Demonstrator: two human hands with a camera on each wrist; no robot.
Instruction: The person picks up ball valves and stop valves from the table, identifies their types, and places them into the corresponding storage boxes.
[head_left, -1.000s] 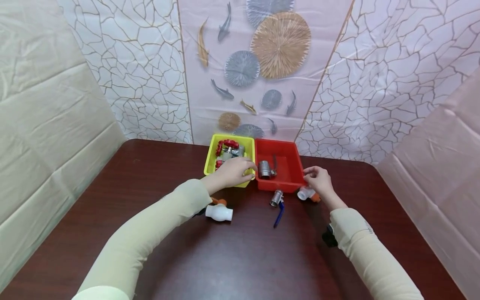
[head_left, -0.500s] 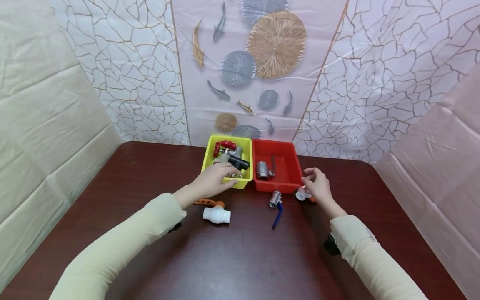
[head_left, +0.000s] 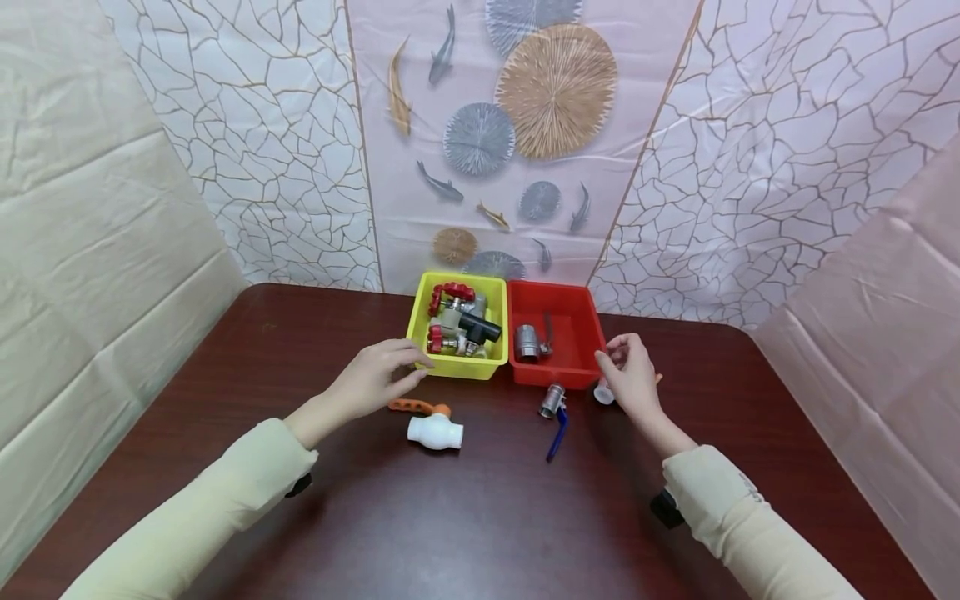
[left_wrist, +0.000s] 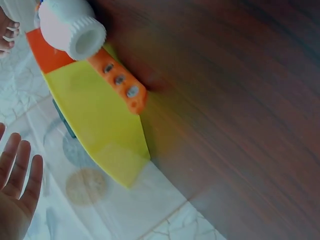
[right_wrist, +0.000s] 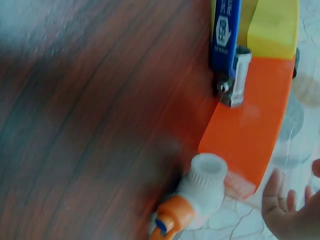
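Left hand [head_left: 369, 385]: your grip is relaxed, holding nothing, near the yellow bin [head_left: 459, 367].
Right hand [head_left: 632, 375]: loose, empty grip above the white valve [right_wrist: 202, 189].

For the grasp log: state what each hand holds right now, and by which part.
Nothing is held. The left hand hovers open above the table by the yellow bin; the right hand is open just above the white valve, fingers apart from it.
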